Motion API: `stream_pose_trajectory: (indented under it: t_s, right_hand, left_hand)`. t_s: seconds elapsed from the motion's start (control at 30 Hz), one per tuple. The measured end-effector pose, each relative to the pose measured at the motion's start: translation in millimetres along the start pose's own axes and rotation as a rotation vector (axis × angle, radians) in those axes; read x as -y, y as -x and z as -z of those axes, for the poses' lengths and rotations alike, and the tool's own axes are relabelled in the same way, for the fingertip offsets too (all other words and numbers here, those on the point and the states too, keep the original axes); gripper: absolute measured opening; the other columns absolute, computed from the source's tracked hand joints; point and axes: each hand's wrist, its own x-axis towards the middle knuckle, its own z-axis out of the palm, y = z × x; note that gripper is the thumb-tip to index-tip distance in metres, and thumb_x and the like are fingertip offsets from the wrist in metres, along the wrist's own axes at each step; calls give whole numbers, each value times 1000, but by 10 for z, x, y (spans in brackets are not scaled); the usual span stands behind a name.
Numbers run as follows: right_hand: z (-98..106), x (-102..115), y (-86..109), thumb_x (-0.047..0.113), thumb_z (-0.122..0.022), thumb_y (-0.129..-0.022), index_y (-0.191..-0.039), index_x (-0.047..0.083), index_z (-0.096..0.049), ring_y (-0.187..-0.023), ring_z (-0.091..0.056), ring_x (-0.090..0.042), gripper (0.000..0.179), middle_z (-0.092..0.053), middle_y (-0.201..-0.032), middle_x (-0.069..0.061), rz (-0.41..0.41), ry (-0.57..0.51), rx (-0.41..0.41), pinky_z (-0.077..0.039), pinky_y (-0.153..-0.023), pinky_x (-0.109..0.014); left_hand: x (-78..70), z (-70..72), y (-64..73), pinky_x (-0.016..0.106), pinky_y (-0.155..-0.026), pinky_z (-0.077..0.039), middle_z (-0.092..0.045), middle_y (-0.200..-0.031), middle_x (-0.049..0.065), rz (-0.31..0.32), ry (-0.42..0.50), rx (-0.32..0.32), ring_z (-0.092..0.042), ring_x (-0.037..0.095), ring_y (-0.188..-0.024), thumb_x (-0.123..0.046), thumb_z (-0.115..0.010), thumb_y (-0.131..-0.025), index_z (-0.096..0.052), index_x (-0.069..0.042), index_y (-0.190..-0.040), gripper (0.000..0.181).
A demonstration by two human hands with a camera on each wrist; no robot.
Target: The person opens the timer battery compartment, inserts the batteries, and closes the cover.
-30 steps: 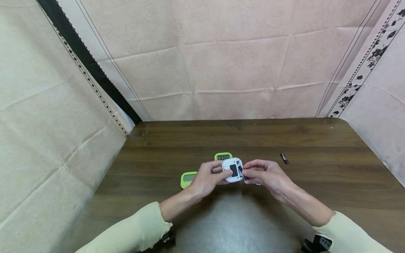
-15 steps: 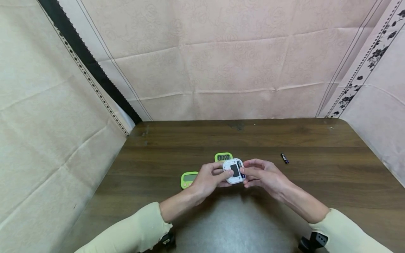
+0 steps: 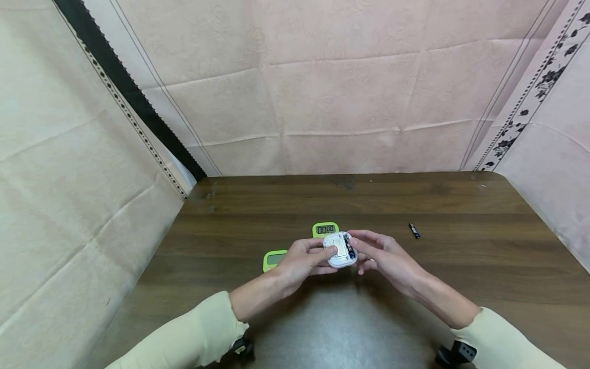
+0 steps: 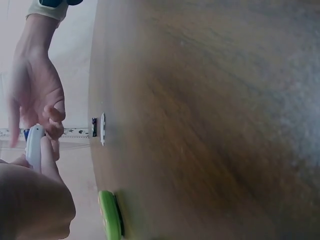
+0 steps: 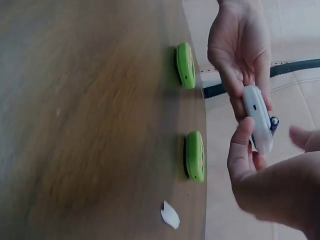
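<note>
A white digital timer (image 3: 341, 260) is held above the table with its back and opened battery compartment facing up. My left hand (image 3: 297, 264) grips its left side, thumb on the back. A dark battery (image 3: 349, 247) lies along the compartment's right side; in the right wrist view the battery (image 5: 274, 122) sticks up past the timer's edge. My right hand (image 3: 389, 256) is at the timer's right edge. Its fingers (image 5: 243, 132) touch the timer from below, while the thumb (image 5: 300, 136) stands apart from it in the right wrist view.
Two green timers, one behind the hands (image 3: 324, 228) and one partly covered by my left hand (image 3: 273, 259), lie on the brown table (image 3: 258, 205). A loose battery (image 3: 414, 230) lies to the right. A small white flat piece (image 5: 170, 215) rests on the table.
My right hand first pinched the battery, then pressed it at the timer's compartment with the thumb; now the thumb has drawn back and the battery shows. The left hand keeps its grip.
</note>
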Motion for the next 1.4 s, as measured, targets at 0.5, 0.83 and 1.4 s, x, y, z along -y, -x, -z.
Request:
stream_pose_trajectory:
  t_s: [0.5, 0.83, 1.4]
  right_hand:
    - [42, -45, 58, 12, -77, -99, -155, 0, -51, -96, -74, -36, 63, -68, -137, -20, 97, 108, 28, -61, -90, -32]
    - [-72, 21, 129, -2, -76, -96, -159, -1, -44, -110, -73, -20, 71, -57, -147, -28, -2, -127, -31, -61, -98, -41]
    - [-57, 14, 134, 3, -75, -99, -149, -1, -58, -111, -73, -22, 53, -65, -142, -23, -1, -132, -122, -61, -97, -42]
  left_hand:
    - [-72, 62, 9, 38, -91, -64, -73, -117, 19, 63, -42, 45, -75, 25, -100, -10, -67, -106, -60, 7, -138, 36]
    - [-99, 36, 22, 40, -89, -65, -75, -118, 21, 10, -87, 59, -76, 24, -96, -8, -68, -106, -58, 8, -140, 39]
    - [-95, 4, 45, 44, -90, -64, -76, -117, 15, -41, -210, 36, -76, 26, -100, -6, -76, -100, -66, -2, -136, 38]
